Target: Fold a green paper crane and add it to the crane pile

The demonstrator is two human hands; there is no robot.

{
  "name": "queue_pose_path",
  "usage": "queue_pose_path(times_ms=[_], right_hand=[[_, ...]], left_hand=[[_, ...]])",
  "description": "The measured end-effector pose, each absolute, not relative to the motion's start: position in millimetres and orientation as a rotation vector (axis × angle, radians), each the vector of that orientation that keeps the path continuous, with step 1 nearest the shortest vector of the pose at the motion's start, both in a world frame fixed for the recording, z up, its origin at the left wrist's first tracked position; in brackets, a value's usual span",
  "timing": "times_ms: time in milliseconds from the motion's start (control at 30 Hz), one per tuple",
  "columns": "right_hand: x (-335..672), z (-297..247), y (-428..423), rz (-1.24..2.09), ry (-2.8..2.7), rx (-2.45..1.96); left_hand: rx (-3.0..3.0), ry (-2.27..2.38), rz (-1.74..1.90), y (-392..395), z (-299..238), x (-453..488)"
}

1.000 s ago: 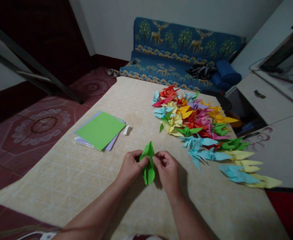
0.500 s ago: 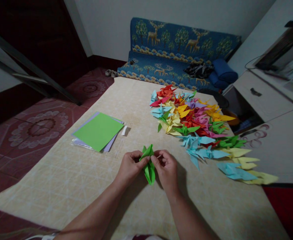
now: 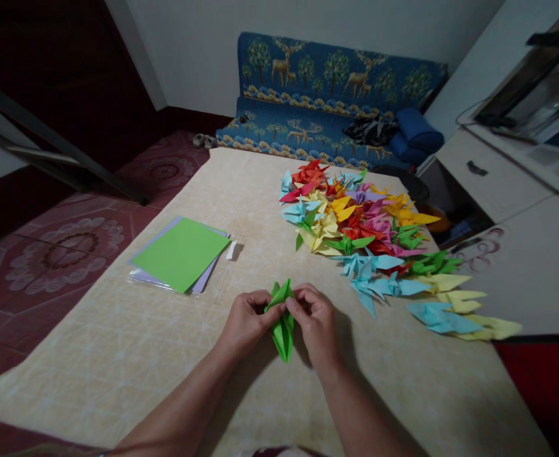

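One piece of green folded paper [image 3: 283, 339] is pinched between my left hand [image 3: 248, 320] and my right hand [image 3: 317, 320], above the near middle of the table [image 3: 155, 362]. Both hands are nearly closed, fingers curled under and thumbs pressed on top, the two thumb tips almost meeting at its middle. One pointed end sticks out away from me and another points back towards me; I can't tell whether that near tip touches the table.

To the left lies a flat green sheet [image 3: 181, 254], turned askew over purple sheets [image 3: 209, 274], with the edge of a clear wrapper [image 3: 158, 279] showing beneath. If the wrapper carries any print, it is too small for me to read. A small white slip [image 3: 231, 250] sits just beside the stack's right corner.

On the right, a crowd of folded paper cranes [image 3: 356, 222] spreads along the table in red, orange, yellow, green, pink, purple and light blue. Beyond the table, the blue sofa cover [image 3: 303, 130] bears printed deer and trees, and a curling motif decorates the white cabinet [image 3: 522, 273] at right.
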State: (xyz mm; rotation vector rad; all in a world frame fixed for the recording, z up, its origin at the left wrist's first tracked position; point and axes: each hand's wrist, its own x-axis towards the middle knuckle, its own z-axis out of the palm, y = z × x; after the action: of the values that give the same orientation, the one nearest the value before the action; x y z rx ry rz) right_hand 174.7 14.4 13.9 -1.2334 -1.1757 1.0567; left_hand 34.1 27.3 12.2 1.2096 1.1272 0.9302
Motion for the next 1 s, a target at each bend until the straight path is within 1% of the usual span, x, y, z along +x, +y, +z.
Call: queue_pose_path(times_ms=[400,700,867,1000], right_hand=[[176,15,10,1.143,-1.071,-1.181],[171,18,7,1.274,-0.878,-1.185],[167,19,5,1.253,-0.890,-1.210],[165,18,5,1.166,-0.949,-1.249]], left_hand=[[1.214,1.014,0.847,27,12,33],[1.208,1.017,0.887,24,13,37],[1.216,1.046,0.907,23,9,38],[1.265,1.068,0.921,24,8,38]])
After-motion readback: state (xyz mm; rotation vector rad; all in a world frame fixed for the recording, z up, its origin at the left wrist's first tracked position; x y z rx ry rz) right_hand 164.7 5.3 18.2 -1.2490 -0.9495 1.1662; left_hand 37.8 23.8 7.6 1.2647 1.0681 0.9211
